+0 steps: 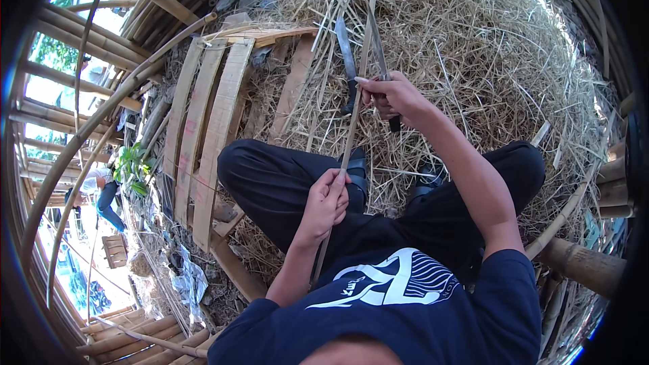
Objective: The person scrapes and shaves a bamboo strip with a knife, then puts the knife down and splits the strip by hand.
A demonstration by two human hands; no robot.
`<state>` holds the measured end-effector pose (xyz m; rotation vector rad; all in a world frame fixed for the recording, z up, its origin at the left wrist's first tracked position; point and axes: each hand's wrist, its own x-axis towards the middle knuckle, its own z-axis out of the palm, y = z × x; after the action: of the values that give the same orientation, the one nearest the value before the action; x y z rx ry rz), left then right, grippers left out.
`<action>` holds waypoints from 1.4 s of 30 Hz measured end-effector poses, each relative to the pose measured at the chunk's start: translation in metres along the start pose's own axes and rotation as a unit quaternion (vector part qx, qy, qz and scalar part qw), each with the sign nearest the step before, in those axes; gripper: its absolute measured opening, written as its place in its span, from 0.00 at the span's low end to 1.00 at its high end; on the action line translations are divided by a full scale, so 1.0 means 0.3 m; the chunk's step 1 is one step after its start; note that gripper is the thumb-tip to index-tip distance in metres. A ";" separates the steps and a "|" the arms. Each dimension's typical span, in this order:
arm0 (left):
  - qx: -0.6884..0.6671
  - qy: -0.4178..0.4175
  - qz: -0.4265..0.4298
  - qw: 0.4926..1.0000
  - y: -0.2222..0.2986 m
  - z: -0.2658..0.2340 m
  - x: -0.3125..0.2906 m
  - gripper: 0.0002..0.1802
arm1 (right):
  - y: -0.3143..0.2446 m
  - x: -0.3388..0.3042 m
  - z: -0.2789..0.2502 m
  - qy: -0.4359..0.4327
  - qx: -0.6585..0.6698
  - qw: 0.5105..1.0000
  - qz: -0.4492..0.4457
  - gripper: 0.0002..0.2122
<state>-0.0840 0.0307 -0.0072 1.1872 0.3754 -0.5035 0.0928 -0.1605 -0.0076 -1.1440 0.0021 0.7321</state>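
My left hand (328, 204) is closed around a long, thin bamboo strip (352, 134) that slants up and away from my lap. Farther along, my right hand (395, 99) grips a knife (379, 57); its black handle end pokes out below the fist, and the blade points away from me beside the strip. The right thumb rests against the strip's edge. Just left of that hand, a second knife (346, 51) with a dark handle lies on the straw, touched by neither hand.
Dry straw (466, 47) covers the ground around my sandalled feet. Wooden slats (213, 115) of a pallet lie to the left. Several pale strips (324, 54) are strewn ahead. Bamboo poles (88, 88) form a railing at far left, with another person (107, 196) beyond. A thick bamboo pole (581, 267) is at right.
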 end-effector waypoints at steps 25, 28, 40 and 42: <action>0.187 -0.054 0.004 0.981 -0.063 -0.035 -0.032 0.16 | -0.080 -0.009 -0.111 0.296 -0.229 0.923 -0.091 0.14; 0.199 0.008 0.080 0.977 -0.009 0.020 0.048 0.21 | -0.056 -0.006 -0.054 0.276 -0.261 0.921 -0.082 0.12; -0.028 -0.048 0.019 0.998 0.056 0.006 0.208 0.15 | -0.071 -0.143 0.054 0.165 -0.519 0.834 -0.084 0.17; -0.049 -0.048 0.026 0.997 0.055 0.006 0.210 0.14 | -0.018 -0.145 0.055 0.158 -0.575 0.799 -0.082 0.14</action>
<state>-0.0225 0.0227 -0.0270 1.0717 0.2824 -0.4902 0.0564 -0.1710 0.0197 -2.3976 -0.2966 0.3216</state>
